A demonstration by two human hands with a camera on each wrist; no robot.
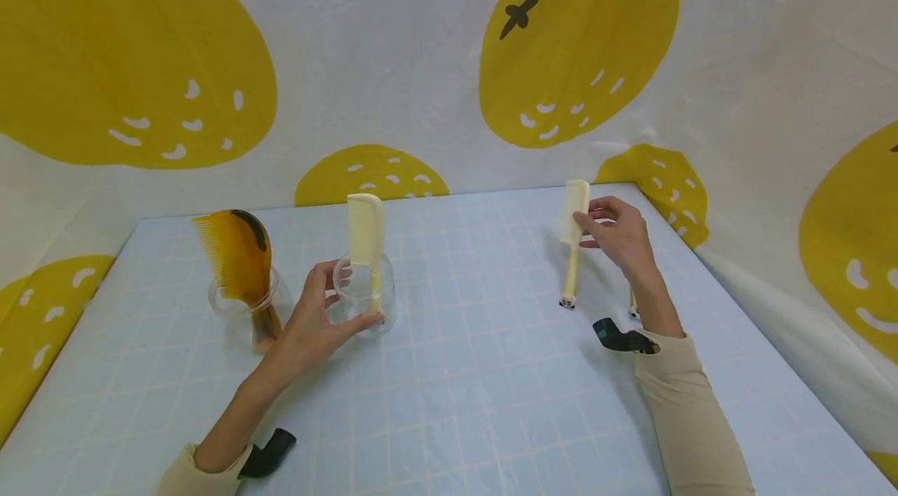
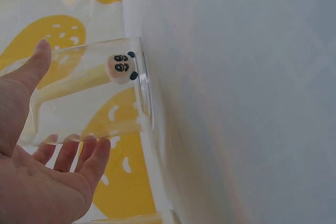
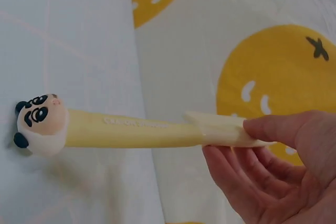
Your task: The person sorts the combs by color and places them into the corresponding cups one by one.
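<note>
My left hand (image 1: pixel 305 328) holds a clear cup (image 1: pixel 388 297) around its side, thumb on one side and fingers on the other. Inside that cup stands a cream comb (image 1: pixel 366 229), its toothed part rising above the rim and its panda-head end (image 2: pixel 121 68) at the bottom. On the right, my right hand (image 1: pixel 620 235) pinches a second cream comb (image 3: pixel 131 129) by its toothed part between thumb and fingers. This comb is held upright, handle down, with the panda head (image 3: pixel 42 124) lowest, near the tabletop.
Left of my left hand, an amber comb (image 1: pixel 242 254) stands tilted in another clear cup (image 1: pixel 219 302). Beneath my right wrist, another panda-ended handle (image 1: pixel 634 307) shows, mostly hidden. A light blue checked cloth (image 1: pixel 463 371) covers the table, with a patterned curtain (image 1: pixel 393 75) behind.
</note>
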